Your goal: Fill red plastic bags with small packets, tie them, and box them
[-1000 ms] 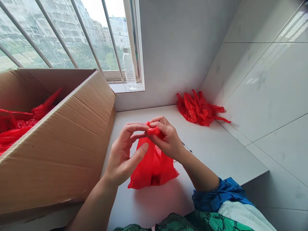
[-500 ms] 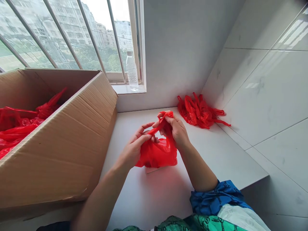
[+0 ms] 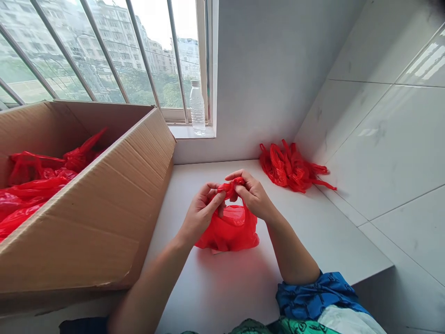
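Observation:
A red plastic bag (image 3: pixel 231 232) rests on the white surface in front of me, with something inside that I cannot make out. Its handles are drawn up and twisted together above it. My left hand (image 3: pixel 206 204) pinches the handles between thumb and fingers on the left side. On the right, my right hand (image 3: pixel 253 192) grips the same handles with its thumb and fingers, the index finger reaching over the top. The two hands are close together, and the crossing of the handles is partly hidden by the fingers.
A large open cardboard box (image 3: pixel 104 213) on the left holds several red plastic bags (image 3: pixel 41 185). A crumpled pile of red bags (image 3: pixel 292 168) lies at the back right by the tiled wall (image 3: pixel 399 153). A clear bottle (image 3: pixel 197 109) stands on the sill of the barred window.
Both hands have come closer together on the handles. The left hand has moved up toward the top, and the handle strands are more tightly gathered. The view has shifted slightly.

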Tool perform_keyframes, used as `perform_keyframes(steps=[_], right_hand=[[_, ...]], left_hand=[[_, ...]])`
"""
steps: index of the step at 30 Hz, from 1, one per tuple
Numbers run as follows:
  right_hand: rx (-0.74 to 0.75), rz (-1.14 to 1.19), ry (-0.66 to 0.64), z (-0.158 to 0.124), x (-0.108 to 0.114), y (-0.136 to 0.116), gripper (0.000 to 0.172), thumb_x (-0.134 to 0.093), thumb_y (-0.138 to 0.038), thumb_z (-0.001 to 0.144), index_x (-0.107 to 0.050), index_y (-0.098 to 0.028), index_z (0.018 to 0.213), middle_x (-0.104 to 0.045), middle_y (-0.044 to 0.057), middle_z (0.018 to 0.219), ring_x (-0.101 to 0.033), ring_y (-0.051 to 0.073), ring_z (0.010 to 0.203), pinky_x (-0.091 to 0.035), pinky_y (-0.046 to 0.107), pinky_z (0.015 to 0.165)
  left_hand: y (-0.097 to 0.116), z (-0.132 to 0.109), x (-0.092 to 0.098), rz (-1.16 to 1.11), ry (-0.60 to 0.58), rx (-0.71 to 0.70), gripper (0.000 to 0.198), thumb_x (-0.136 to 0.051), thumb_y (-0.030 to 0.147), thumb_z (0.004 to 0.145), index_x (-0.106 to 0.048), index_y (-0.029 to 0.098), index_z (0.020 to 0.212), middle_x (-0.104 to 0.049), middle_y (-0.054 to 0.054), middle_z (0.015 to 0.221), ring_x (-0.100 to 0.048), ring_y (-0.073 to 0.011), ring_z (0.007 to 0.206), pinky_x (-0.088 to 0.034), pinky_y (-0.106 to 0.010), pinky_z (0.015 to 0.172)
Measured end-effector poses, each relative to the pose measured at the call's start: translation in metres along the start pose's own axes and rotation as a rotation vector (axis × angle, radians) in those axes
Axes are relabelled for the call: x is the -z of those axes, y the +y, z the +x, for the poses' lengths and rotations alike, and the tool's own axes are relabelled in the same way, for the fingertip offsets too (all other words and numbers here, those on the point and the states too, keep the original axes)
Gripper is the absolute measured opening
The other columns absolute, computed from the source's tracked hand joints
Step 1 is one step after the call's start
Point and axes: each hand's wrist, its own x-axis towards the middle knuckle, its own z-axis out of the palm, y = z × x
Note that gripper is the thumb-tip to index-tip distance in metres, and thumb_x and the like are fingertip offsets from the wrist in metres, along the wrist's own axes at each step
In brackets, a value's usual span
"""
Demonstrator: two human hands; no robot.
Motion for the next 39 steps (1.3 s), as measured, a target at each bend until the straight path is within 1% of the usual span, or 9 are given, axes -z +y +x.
perform_keyframes(steps=[7,12,14,18,21,24,28,32,39], right_hand=[[-0.139,0.164,-0.069,0.006,0.005,0.001,0.033,-0.05,-0.049,0.098,-0.066,-0.019,0.096,-0.062,-0.001,0.074,-0.058,0.012,0.061,-0.051,0.029,0.066],[-0.065,0.154,-0.177,0.0,0.012,-0.008,0.028,-0.057,-0.044,0.097,-0.068,-0.019,0.091,-0.064,0.001,0.081,-0.059,0.014,0.076,-0.05,0.029,0.074],[-0.038,0.116,-0.2,-0.002,0.014,-0.01,0.023,-0.062,-0.041,0.095,-0.069,-0.019,0.094,-0.065,0.002,0.085,-0.06,0.015,0.08,-0.051,0.031,0.077],[0.051,0.0,-0.244,-0.006,0.017,-0.013,0.014,-0.065,-0.032,0.092,-0.072,-0.021,0.097,-0.067,0.006,0.102,-0.064,0.018,0.092,-0.054,0.034,0.081],[0.13,-0.148,-0.268,-0.01,0.016,-0.014,0.013,-0.064,-0.022,0.091,-0.074,-0.023,0.099,-0.066,0.006,0.108,-0.065,0.018,0.096,-0.055,0.034,0.082],[0.181,-0.29,-0.252,-0.015,0.015,-0.015,0.017,-0.063,-0.016,0.089,-0.073,-0.025,0.098,-0.064,0.005,0.109,-0.064,0.017,0.094,-0.056,0.033,0.08],[0.271,-0.452,-0.148,-0.02,0.012,-0.013,0.02,-0.065,-0.013,0.088,-0.074,-0.028,0.097,-0.058,0.004,0.106,-0.062,0.018,0.094,-0.055,0.034,0.079],[0.315,-0.527,-0.152,-0.027,0.009,-0.014,0.02,-0.064,-0.012,0.089,-0.073,-0.027,0.096,-0.059,0.005,0.109,-0.063,0.017,0.089,-0.055,0.034,0.078],[0.338,-0.477,-0.135,-0.053,0.039,-0.006,0.015,-0.069,-0.016,0.088,-0.075,-0.027,0.095,-0.068,0.006,0.101,-0.064,0.022,0.103,-0.056,0.042,0.089]], left_hand=[[-0.007,0.004,0.013,0.127,-0.144,-0.146,0.027,-0.053,0.044,0.098,-0.068,0.021,0.1,-0.051,0.001,0.067,-0.047,-0.0128,0.064,-0.046,-0.029,0.075],[-0.003,0.003,0.011,0.398,-0.058,-0.25,0.024,-0.06,0.036,0.095,-0.067,0.019,0.081,-0.062,-0.003,0.083,-0.057,-0.0145,0.077,-0.045,-0.027,0.073],[-0.001,0.001,0.009,0.424,0.006,-0.223,0.013,-0.065,0.034,0.092,-0.063,0.021,0.093,-0.064,-0.001,0.083,-0.06,-0.0142,0.076,-0.046,-0.026,0.072],[0.001,-0.001,0.008,0.518,0.092,-0.089,0.032,-0.065,0.034,0.09,-0.051,0.026,0.117,-0.057,0.007,0.068,-0.051,-0.0108,0.058,-0.039,-0.021,0.056],[-0.001,0.0,0.011,0.622,0.074,-0.045,0.012,-0.058,0.032,0.091,-0.061,0.021,0.092,-0.049,0.006,0.059,-0.04,-0.0094,0.052,-0.03,-0.021,0.051],[-0.002,0.003,0.014,0.451,0.023,0.014,0.025,-0.056,0.032,0.091,-0.059,0.017,0.071,-0.053,0.002,0.063,-0.045,-0.0102,0.056,-0.033,-0.022,0.053],[0.003,0.004,0.014,-0.045,-0.055,0.175,0.02,-0.066,0.038,0.085,-0.067,0.02,0.094,-0.066,-0.002,0.084,-0.059,-0.0145,0.071,-0.045,-0.024,0.063],[0.007,0.001,0.011,-0.224,-0.037,0.273,0.025,-0.071,0.041,0.085,-0.062,0.018,0.083,-0.064,-0.001,0.079,-0.058,-0.0136,0.066,-0.045,-0.024,0.061],[-0.003,0.02,0.033,-0.39,0.438,-0.016,0.026,-0.079,0.035,0.077,-0.06,0.018,0.079,-0.058,0.002,0.084,-0.056,-0.0092,0.079,-0.046,-0.022,0.081]])
